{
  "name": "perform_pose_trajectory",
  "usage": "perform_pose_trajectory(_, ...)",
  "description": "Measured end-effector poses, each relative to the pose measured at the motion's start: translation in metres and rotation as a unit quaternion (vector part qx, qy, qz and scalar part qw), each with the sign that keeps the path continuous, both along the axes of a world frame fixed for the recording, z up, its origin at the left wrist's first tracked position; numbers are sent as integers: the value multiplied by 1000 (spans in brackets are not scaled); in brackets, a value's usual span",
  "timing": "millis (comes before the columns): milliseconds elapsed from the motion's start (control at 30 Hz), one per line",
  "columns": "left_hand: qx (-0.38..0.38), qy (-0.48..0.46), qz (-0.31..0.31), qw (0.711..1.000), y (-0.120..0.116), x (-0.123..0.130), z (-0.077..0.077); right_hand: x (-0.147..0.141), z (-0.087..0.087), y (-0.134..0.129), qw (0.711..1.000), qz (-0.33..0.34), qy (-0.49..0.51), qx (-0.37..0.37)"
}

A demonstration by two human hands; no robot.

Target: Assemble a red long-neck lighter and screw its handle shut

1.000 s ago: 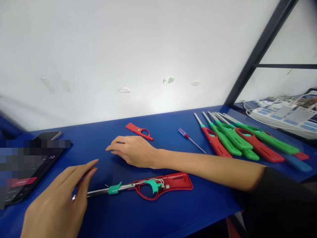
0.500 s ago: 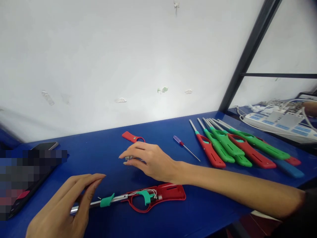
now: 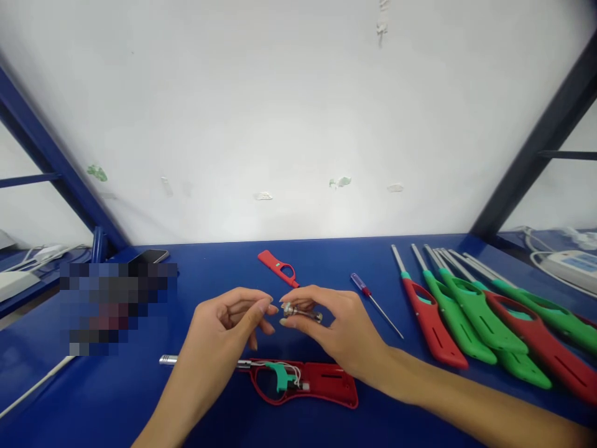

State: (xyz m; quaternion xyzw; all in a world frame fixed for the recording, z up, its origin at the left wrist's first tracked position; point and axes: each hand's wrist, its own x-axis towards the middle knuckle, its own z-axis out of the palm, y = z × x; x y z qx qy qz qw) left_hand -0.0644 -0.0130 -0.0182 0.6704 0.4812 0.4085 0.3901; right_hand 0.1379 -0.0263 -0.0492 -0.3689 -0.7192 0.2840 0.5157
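Note:
My right hand [image 3: 326, 323] pinches a small metal part [image 3: 298, 311] between thumb and fingers above the table. Just left of it is my left hand [image 3: 228, 323], its thumb and index fingertip pressed together; whether something tiny is between them is too small to tell. Below both hands lies an opened red lighter shell [image 3: 329, 382] with a green trigger [image 3: 280, 375], white wires and a metal tube [image 3: 168, 359] reaching left beneath my left forearm. Behind my hands rests a red cover half [image 3: 275, 266].
A purple-handled screwdriver [image 3: 377, 305] lies right of my hands. Several red and green lighters [image 3: 471, 323] spread over the right side. A phone [image 3: 152, 256] and a blurred-out area are at the left. A white wall [image 3: 298, 124] stands behind the blue table [image 3: 209, 255].
The view has shifted left. My left hand has left the metal tube and risen beside my right hand, which still holds the metal part. The green piece on the tube is now hidden.

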Motion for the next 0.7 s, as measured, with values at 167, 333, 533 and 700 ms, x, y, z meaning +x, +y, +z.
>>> perform_pose_trajectory(167,-4,-9,-23,1000,-4,12,-4,1,-2,-3,1000,-13,-3,10)
perform_pose_trajectory(333,-24,-30,-26,999,-2,13,-13,-1,-9,-2,1000,3,17,-6)
perform_pose_trajectory(533,-49,-42,-17,998,-2,8,-20,0,-7,-1,999,-3,36,-33)
perform_pose_trajectory(700,-88,-23,-11,996,-6,8,-18,2,-5,0,999,-3,30,-32)
